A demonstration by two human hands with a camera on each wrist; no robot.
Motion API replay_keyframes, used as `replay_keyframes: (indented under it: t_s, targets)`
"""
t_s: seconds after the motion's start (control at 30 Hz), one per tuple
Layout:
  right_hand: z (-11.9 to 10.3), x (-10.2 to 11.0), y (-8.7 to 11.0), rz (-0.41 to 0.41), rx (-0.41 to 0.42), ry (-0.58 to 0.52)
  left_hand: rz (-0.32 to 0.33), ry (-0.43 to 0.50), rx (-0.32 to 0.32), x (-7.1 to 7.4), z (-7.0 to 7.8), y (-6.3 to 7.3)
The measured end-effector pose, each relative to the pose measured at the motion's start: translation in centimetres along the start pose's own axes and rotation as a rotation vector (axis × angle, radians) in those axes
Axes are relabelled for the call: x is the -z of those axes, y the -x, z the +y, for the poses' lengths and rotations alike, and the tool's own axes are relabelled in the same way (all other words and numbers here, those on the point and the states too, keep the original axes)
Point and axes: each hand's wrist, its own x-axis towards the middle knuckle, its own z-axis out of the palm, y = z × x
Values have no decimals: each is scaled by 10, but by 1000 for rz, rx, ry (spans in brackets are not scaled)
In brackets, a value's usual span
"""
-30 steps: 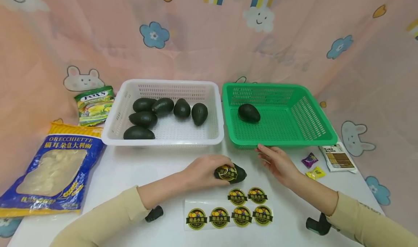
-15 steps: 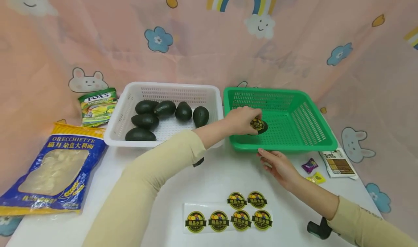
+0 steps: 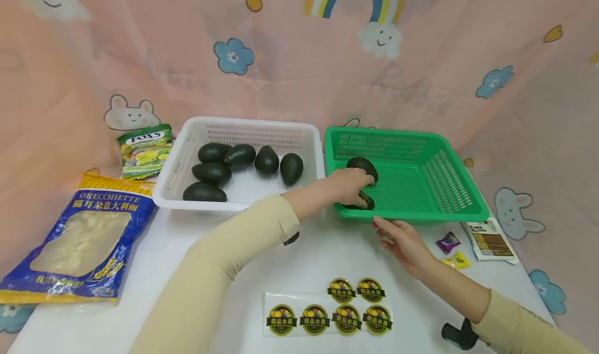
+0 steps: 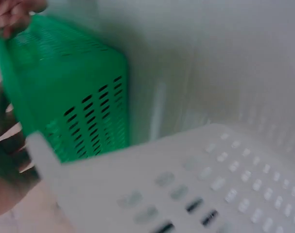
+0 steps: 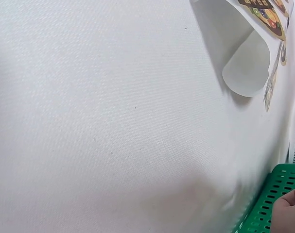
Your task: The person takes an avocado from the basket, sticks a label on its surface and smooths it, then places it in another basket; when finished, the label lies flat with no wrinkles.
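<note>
In the head view my left hand (image 3: 351, 185) reaches into the green basket (image 3: 421, 217), over its left part. Its thumb lies at a dark avocado with a black-and-gold sticker (image 3: 367, 200), low by the near wall and partly covered. The other fingers are above it, in front of a second avocado (image 3: 363, 166). They look spread in the left wrist view, where the fingers (image 4: 13, 160) are dark and blurred. My right hand (image 3: 402, 244) rests with its fingertips at the basket's near rim, its fingers loosely bent.
A white basket (image 3: 234, 205) with several avocados (image 3: 211, 173) stands left of the green one. A sheet of round stickers (image 3: 299, 333) lies in front. Pasta (image 3: 79, 239) and candy bags (image 3: 145, 151) lie left; two wrapped sweets (image 3: 447, 243) and a packet (image 3: 490, 239) lie right.
My left hand carries the stickered avocado from the table into the green basket, then down towards its near wall, and the fingers come apart from it. My right hand stays at the rim.
</note>
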Motion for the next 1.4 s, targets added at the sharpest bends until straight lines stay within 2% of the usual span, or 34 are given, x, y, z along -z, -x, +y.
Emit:
replay_keyframes:
  t_s: [0.13, 0.2, 0.27, 0.33, 0.43, 0.5, 0.53, 0.6, 0.67, 0.73, 0.8, 0.83, 0.93, 1.0, 1.03, 1.1, 1.17, 1.27, 1.33, 1.4]
  targets:
    - [0, 0, 0, 3, 1, -16, 193, 275, -84, 14, -8, 34]
    - [1, 0, 0, 14, -2, -24, 251, 450, -117, 17, -11, 58]
    - [2, 0, 0, 25, -2, -28, 268, 618, -131, 15, -14, 83]
    - [2, -1, 0, 35, -1, -34, 237, 803, -116, 5, -18, 107]
    - [3, -2, 0, 43, 6, -41, 130, 1084, 1, -22, -25, 140]
    - [3, -3, 0, 44, 9, -49, 83, 1266, 130, -44, -31, 158]
    - [4, -4, 0, 45, 10, -51, 85, 1349, 199, -55, -35, 166]
    - [3, -5, 0, 46, 12, -63, 153, 1528, 334, -72, -43, 178]
    - [3, -5, 0, 44, 13, -77, 296, 1686, 446, -82, -52, 186]
    - [3, -6, 0, 33, 13, -92, 445, 1804, 507, -88, -59, 191]
    - [2, -6, 0, -27, -8, -63, 544, 1853, 529, -89, -64, 193]
    - [1, -7, 1, -79, -30, -28, 567, 1856, 533, -89, -66, 194]
    - [-10, -18, 2, -296, -62, 205, 573, 1844, 513, -89, -68, 196]
    - [-29, -35, 0, -458, -19, 381, 571, 1829, 500, -90, -69, 196]
    - [-43, -45, -3, -512, 12, 453, 572, 1820, 498, -90, -70, 197]
    - [-75, -70, -11, -597, 123, 561, 574, 1801, 490, -90, -72, 197]
    - [-111, -94, -26, -655, 213, 627, 574, 1781, 484, -90, -73, 198]
    - [-157, -129, -57, -706, 301, 708, 570, 1750, 478, -90, -73, 198]
    - [-176, -150, -83, -713, 319, 756, 570, 1739, 479, -91, -72, 198]
    - [-187, -168, -110, -698, 299, 801, 574, 1736, 481, -91, -71, 198]
